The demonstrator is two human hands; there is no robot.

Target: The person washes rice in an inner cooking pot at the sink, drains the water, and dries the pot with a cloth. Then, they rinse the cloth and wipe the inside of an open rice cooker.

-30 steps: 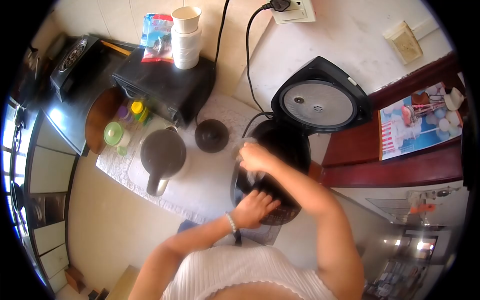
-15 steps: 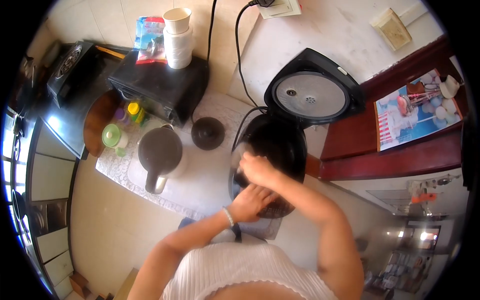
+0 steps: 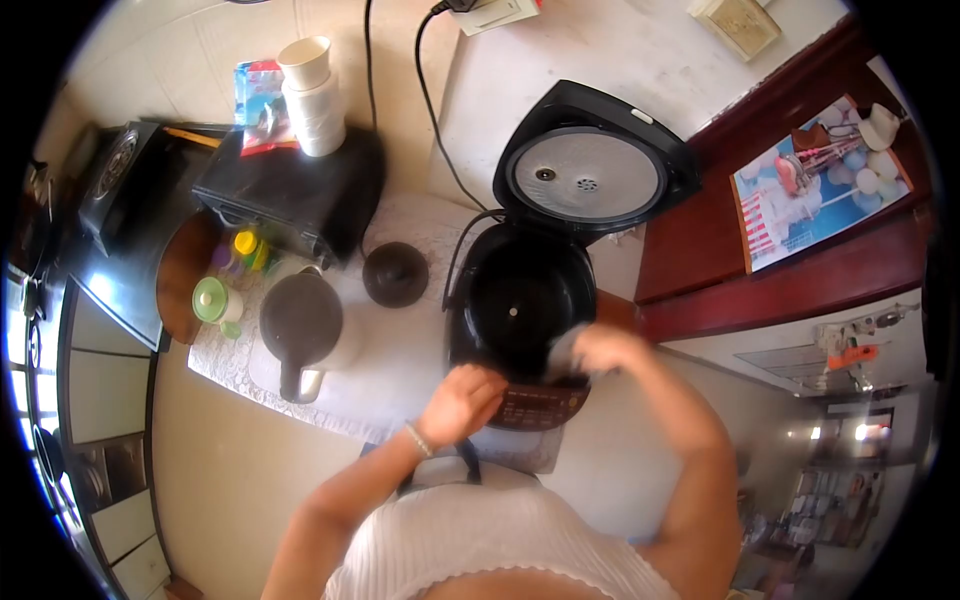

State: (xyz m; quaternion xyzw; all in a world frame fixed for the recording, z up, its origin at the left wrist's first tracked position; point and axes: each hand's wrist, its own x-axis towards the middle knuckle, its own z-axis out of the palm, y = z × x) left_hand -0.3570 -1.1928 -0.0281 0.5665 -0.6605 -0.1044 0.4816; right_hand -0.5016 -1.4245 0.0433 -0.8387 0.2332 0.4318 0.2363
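Note:
A rice cooker [image 3: 580, 290] stands in front of me with its lid [image 3: 600, 160] raised and its control panel toward me. Its dark inside is in view, with a small pale spot at the bottom. My right hand [image 3: 606, 350], smeared by motion, is closed on a greyish cloth [image 3: 564, 354] at the cooker's front right rim. Part of the cloth hangs inside the opening. At the front left rim, my left hand [image 3: 463, 404] has its fingers curled over the edge, gripping it.
Left of the cooker are a dark round lid [image 3: 395, 275], a jug [image 3: 302, 320] and a green-lidded cup [image 3: 212, 300]. Behind them a black box-shaped appliance [image 3: 290, 190] carries stacked paper cups [image 3: 315, 110]. A black cord [image 3: 430, 110] runs from the wall socket.
My right hand has moved with the cloth from the cooker's left inner side to its front right rim. My left hand has shifted left along the front edge. The view has tilted slightly.

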